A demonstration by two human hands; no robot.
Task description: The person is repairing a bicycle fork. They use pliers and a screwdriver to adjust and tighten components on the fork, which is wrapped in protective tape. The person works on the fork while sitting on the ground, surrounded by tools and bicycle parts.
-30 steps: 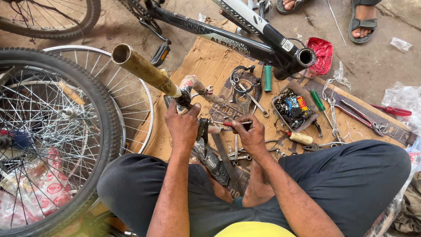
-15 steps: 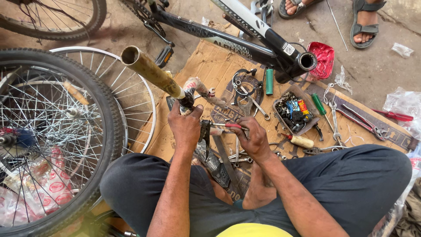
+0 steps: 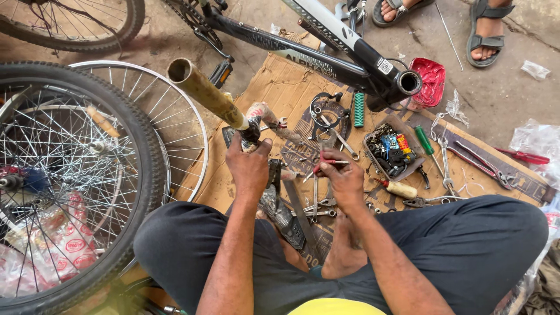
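Nearest to you, your crossed legs frame the work area; your left hand (image 3: 248, 169) is closed around the lower end of the brass-coloured tube (image 3: 207, 93), at the dark clamp where it meets the wrapped fitting (image 3: 265, 116); the tube rises up and to the left, its open mouth above the bare rim (image 3: 175, 111). Your right hand (image 3: 344, 181) is pinched shut on a red-handled tool (image 3: 324, 166), its tip pointing left toward the fitting; the exact tool type is too small to tell. Judge the tube as rigid and fairly heavy metal, with a smooth, possibly slippery wall; hold it low, at the clamp, where the grip is firmest, and expect the long free end to lever against your wrist. Treat the red-handled tool as light and stiff; grip it by the handle only.

Beyond your hands, loose spanners and pliers (image 3: 318, 201) lie on the cardboard sheet (image 3: 280, 87); a small tray of parts (image 3: 391, 151) sits to the right, beside a green-handled screwdriver (image 3: 424, 140) and a green spring (image 3: 359, 109). To the left, a tyred wheel (image 3: 76, 181) overlaps the rim. Farthest off, a black bicycle frame (image 3: 326, 58) lies across the cardboard, next to a red container (image 3: 429, 81); another person's sandalled feet (image 3: 487, 29) stand beyond.
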